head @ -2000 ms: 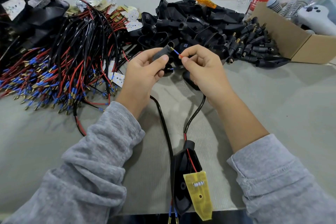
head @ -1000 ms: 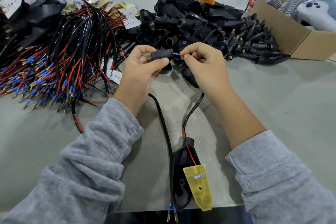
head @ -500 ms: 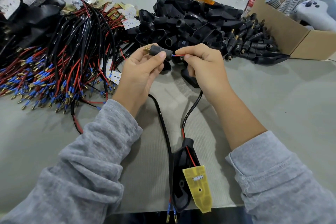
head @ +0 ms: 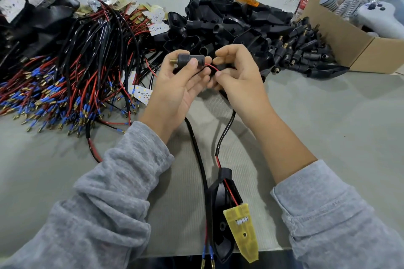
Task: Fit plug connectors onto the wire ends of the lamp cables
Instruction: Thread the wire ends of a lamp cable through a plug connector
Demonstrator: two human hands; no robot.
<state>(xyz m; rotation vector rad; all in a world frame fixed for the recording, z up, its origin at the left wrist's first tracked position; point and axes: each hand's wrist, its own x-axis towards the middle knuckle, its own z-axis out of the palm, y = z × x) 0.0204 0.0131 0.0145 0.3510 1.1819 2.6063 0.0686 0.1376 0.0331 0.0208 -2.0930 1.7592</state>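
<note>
Left hand [head: 175,85] holds the plug connector [head: 190,60] above the bench [head: 328,137], thumb and fingers curled round its black barrel, brass tip pointing toward the wire heap [head: 65,76]. Right hand [head: 238,78] sits just right of the connector, fingers pinched on the red wire [head: 211,67] that runs into the barrel's open end. Connector looks light, rigid and smooth, so gripping mid-barrel seems best. The wire looks thin and floppy and would likely buckle if pushed from far back, so hold it close to the connector. The lamp cable [head: 225,131] hangs slack below the connector down to the lamp housing [head: 220,220] at the near bench edge. Versus two seconds ago, the blue ferrule then visible between the hands is gone, presumably inside the barrel; only red insulation shows, and the brass tip is now exposed.
</note>
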